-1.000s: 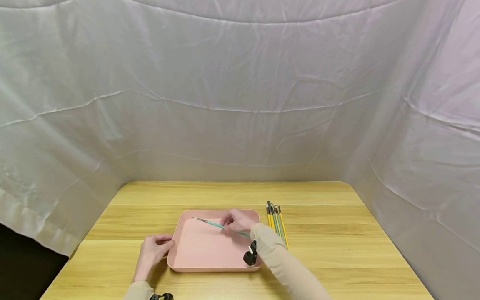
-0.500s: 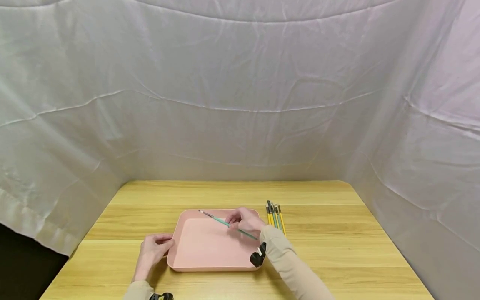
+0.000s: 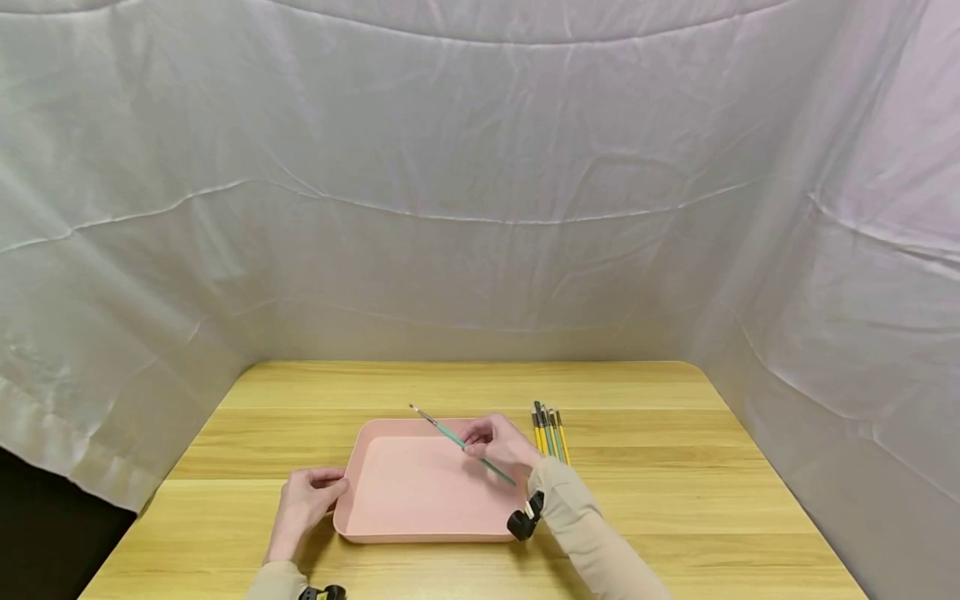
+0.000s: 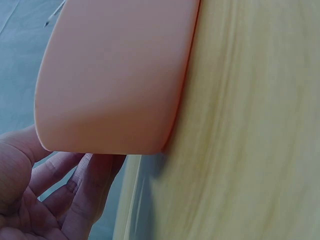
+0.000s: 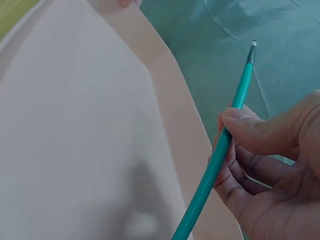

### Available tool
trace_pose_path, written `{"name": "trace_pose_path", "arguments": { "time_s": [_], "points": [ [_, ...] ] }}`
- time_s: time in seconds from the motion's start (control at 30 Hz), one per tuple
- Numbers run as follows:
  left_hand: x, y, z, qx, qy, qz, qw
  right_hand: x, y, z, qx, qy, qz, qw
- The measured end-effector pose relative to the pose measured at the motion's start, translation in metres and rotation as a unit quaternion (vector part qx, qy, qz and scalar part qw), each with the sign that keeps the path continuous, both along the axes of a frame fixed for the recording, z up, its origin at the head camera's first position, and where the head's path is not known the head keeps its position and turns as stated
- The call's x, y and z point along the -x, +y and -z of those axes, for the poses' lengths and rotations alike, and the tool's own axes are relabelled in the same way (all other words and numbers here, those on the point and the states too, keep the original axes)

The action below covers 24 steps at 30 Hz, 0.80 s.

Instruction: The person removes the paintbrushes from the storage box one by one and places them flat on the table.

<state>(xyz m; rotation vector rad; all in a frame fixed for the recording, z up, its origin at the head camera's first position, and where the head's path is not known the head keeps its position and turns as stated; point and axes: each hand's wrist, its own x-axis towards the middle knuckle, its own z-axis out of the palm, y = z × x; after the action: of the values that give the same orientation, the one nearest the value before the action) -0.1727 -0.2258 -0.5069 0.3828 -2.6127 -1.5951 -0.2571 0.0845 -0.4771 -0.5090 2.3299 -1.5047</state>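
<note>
My right hand [image 3: 501, 443] pinches a slim paintbrush [image 3: 447, 432] between thumb and fingers, over the right part of a pink tray [image 3: 420, 500]. The brush has a teal handle and a metal ferrule. It slants, its bristle tip pointing up to the far left past the tray's back rim. In the right wrist view the thumb presses on the teal handle [image 5: 239, 95]. At the tray's left side, my left hand [image 3: 302, 504] holds the rim, thumb on the edge. The left wrist view has its fingers [image 4: 82, 200] behind the tray's outer wall.
Several more paintbrushes [image 3: 552, 433], yellow and teal handled, lie side by side just right of the tray, their lower ends behind the right forearm. The wooden table [image 3: 675, 500] is enclosed by a grey-white cloth [image 3: 480, 275] at the back and sides.
My right hand has moved right over the tray with the paintbrush, whose bristle tip has swung up and away, making it steeper. My left hand stays at the tray's rim.
</note>
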Motion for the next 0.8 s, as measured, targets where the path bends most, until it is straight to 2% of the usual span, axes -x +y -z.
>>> {"name": "trace_pose_path", "arguments": {
  "time_s": [0.23, 0.5, 0.8],
  "points": [
    [0.0, -0.001, 0.001, 0.009, -0.005, 0.0, 1.0, -0.006, 0.007, -0.004, 0.013, 0.015, 0.012, 1.0],
    [0.001, -0.001, -0.001, 0.002, -0.004, 0.0, 1.0, -0.011, 0.017, -0.009, 0.082, 0.016, 0.039, 0.996],
    [0.0, -0.001, -0.001, 0.01, -0.008, 0.001, 0.9999, -0.022, 0.029, -0.004, 0.139, 0.028, 0.107, 0.984]
  ]
}}
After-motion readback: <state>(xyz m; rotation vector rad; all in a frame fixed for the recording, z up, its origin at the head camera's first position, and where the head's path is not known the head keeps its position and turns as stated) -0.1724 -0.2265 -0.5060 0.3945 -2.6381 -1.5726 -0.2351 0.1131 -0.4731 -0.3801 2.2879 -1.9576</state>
